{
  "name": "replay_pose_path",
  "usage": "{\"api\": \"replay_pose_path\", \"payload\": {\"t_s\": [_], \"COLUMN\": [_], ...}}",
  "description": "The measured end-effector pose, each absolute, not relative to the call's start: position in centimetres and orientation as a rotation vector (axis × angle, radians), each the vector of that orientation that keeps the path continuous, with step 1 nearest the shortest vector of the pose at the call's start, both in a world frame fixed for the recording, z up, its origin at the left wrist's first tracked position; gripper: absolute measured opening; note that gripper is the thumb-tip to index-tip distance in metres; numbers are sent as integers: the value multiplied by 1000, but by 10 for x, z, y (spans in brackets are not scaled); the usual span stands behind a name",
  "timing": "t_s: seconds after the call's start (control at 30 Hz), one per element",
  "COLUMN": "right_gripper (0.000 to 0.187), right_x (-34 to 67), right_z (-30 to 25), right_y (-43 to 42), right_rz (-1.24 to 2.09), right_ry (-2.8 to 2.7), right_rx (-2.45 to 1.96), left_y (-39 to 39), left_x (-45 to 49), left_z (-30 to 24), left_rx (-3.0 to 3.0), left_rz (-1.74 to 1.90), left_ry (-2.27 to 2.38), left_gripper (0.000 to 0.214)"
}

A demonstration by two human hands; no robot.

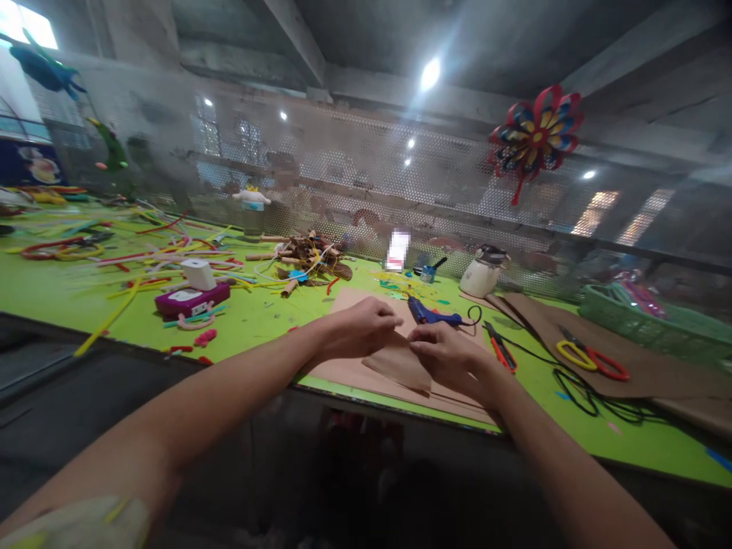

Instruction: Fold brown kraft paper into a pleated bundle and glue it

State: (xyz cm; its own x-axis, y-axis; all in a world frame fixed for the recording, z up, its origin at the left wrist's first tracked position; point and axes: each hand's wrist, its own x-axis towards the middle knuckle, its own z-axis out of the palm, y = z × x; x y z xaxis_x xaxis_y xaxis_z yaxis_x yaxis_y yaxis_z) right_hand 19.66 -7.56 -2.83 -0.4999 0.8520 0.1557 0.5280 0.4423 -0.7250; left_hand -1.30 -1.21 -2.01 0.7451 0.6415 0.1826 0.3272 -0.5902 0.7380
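1. Both forearms are reaching in from the near side. The left hand (360, 328) and right hand (451, 352) are sitting close together, fingertips nearly meeting.
2. Both hands are pinching the top edge of a brown paper piece (400, 367), fingers closed on it. The piece is hanging slanted between and below the hands, over the near edge of the green table (252, 324).
3. A larger brown sheet (348, 372) is lying flat on the table under that piece, reaching the near edge.
4. A blue glue gun (435, 314) is lying on its side just beyond the hands, with a black cord (577, 393) trailing off to the right.
5. An orange-handled cutter (502, 351) is lying just right of the right hand. Further right, yellow-and-red scissors (592, 360) are resting on another brown sheet.
6. To the left, a purple box (191, 300) is carrying a white block (199, 273), with coloured strips lying scattered around.
7. Further back, a pile of brown rolls (309, 263), a white pot (483, 274) and a green basket (646, 324) are standing on the table, well apart.
8. At the far side, a paper pinwheel (537, 137) is hanging on the perforated screen (354, 168).
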Motion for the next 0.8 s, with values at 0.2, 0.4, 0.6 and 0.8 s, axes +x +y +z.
{"api": "replay_pose_path", "payload": {"t_s": [0.2,0.4,0.6,0.8], "right_gripper": [21,24,22,19], "right_x": [194,189,187,188], "right_z": [-35,-37,-36,-32], "right_y": [-78,-82,-83,-91], "right_rz": [811,589,293,228], "right_ry": [-2161,-2205,-2380,-2401], "right_rx": [-1187,-1240,-1151,-1189], "left_y": [-14,-16,-18,-17], "left_x": [-6,-3,0,-3], "left_z": [-30,-29,-30,-32], "left_rx": [2436,2616,2716,2719], "left_rz": [452,475,478,492], "left_ry": [608,566,633,592], "left_gripper": [37,19,14,17]}}
